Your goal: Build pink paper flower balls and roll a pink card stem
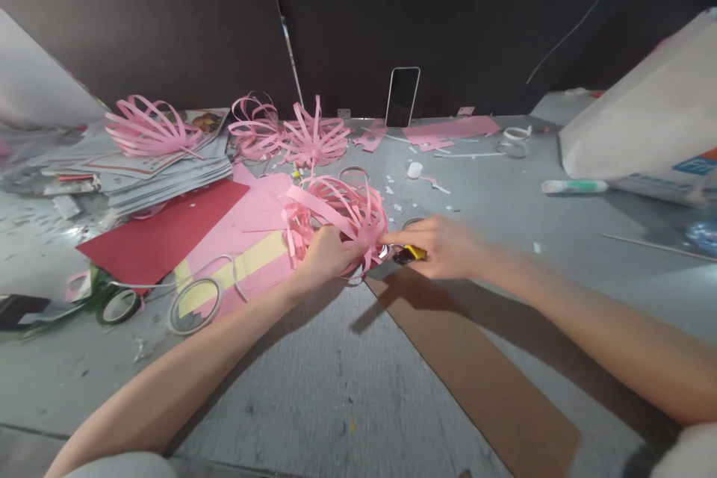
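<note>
A ball of looped pink paper strips [341, 202] lies in front of me, its strips meeting near my fingers. My left hand [329, 250] pinches it where the strips gather. My right hand [448, 245] is closed around a yellow and black tool [411, 253] with a shiny metal end; its exact kind is unclear. The right index finger reaches out and touches the gathered strips. Under and beside the right hand runs a brown cardboard strip [476, 366]. Pink paper sheets [269, 198] lie left of the ball.
More pink paper-strip shapes [317, 138] stand at the back. A phone [402, 97] leans against the dark wall. Left are stacked papers [168, 187], red paper [168, 235] and a tape roll [195, 306]. A white bag [638, 112] and a glue stick [574, 187] are right.
</note>
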